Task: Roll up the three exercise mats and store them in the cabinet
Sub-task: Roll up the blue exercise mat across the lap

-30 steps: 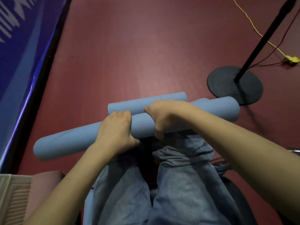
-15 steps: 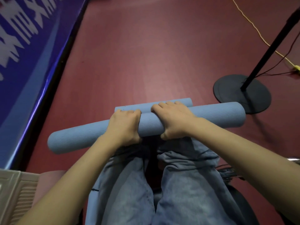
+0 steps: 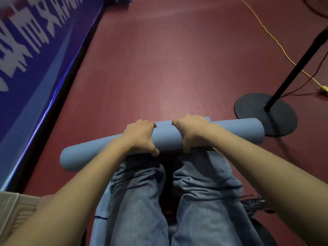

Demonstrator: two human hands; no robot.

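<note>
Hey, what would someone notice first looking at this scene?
A rolled blue mat lies across the middle, above the person's knees, gripped by the left hand and right hand. A blue banner runs along the left; a black stand base sits at right on the red floor.

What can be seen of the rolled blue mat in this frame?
The rolled blue mat is a long, tight cylinder of foam-like material with a fine wavy ribbed texture. It lies crosswise in front of the person's knees, its left end lower in the picture than its right. The left hand and right hand both grip its middle from above, fingers curled over the far side. A second blue roll's end peeks out just behind it.
</note>
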